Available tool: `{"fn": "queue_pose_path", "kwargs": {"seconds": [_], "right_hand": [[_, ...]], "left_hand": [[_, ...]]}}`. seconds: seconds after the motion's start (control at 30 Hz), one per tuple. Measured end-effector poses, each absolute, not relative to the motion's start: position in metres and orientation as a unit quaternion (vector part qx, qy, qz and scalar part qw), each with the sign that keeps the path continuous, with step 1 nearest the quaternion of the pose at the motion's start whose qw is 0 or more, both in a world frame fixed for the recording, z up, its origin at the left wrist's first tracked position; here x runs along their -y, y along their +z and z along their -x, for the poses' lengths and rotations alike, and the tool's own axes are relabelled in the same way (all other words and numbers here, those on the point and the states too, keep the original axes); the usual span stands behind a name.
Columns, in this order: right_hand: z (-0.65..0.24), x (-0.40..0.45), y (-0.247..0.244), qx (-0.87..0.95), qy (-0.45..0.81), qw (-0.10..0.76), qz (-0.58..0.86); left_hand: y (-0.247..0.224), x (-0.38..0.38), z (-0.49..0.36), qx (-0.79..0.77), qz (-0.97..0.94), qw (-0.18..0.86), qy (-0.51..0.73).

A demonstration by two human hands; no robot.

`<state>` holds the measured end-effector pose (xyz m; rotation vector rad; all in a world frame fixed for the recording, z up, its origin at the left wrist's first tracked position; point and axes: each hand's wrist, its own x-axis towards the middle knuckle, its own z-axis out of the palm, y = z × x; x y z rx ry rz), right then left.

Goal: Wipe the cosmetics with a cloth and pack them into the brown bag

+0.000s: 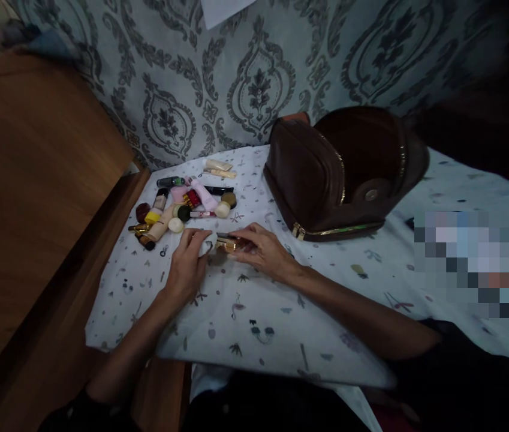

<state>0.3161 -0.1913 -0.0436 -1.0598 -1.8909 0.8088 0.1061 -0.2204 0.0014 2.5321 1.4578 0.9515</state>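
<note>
My left hand (189, 255) is closed on a small white round item (210, 241), perhaps a jar or lid; fingers partly cover it. Facing it, my right hand (263, 252) grips a small bottle with a gold cap (228, 244) and a slim greyish piece beside it, too small to name. Both hands are close together above the white patterned sheet (236, 324). Just beyond my left hand lies a pile of cosmetics: a pink tube (202, 195), a beige tube (160, 225), a foundation bottle (159, 203) and several small jars and tubes.
A brown leather bag (308, 174) with an unzipped top stands beyond my right hand. Two pale tubes (219, 168) lie near the patterned wall (258, 84). A wooden panel (33, 198) rises on the left. Part of the right side is pixelated.
</note>
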Motion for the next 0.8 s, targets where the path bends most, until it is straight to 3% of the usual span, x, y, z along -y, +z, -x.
{"fn": "queue_pose_path", "kwargs": {"seconds": [0.27, 0.8], "right_hand": [[-0.316, 0.187, -0.052, 0.774, 0.236, 0.417, 0.413], [-0.318, 0.196, -0.044, 0.778, 0.205, 0.465, 0.368]], "left_hand": [[0.005, 0.201, -0.102, -0.501, -0.789, 0.032, 0.354], [0.004, 0.201, -0.115, -0.503, -0.766, 0.048, 0.397]]}}
